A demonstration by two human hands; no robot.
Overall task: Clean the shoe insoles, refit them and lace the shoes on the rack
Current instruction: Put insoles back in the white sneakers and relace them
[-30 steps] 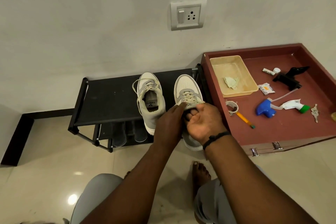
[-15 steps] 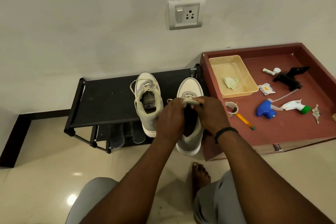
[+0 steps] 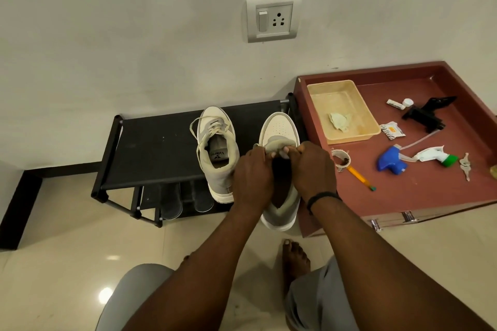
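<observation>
Two pale grey-and-white shoes are seen on the top shelf of a black shoe rack (image 3: 161, 148) set against the wall. The left shoe (image 3: 218, 158) is laced loosely, its laces trailing over the sides, and a printed insole is visible inside it. The right shoe (image 3: 279, 177) is placed at the rack's right end with its heel projecting past the front edge.

The tongue of the right shoe is gripped at the top by both hands: the left hand (image 3: 252, 176) is curled round it from the left, and the right hand (image 3: 313, 169) is curled round it from the right, fingertips meeting over the dark opening. A black band is worn on the right wrist. Whether a lace is also pinched cannot be told.

Just beside the rack, on the right, a reddish-brown drawer (image 3: 430, 196) is laid on the floor. A beige tray (image 3: 363, 115) with a crumpled cloth (image 3: 339, 121) is held in it, together with a blue-and-white spray head (image 3: 392, 161), an orange pencil (image 3: 359, 176), a black bracket (image 3: 425, 113) and keys (image 3: 465, 165). A switch and socket plate (image 3: 272, 20) is fixed to the wall above.
</observation>
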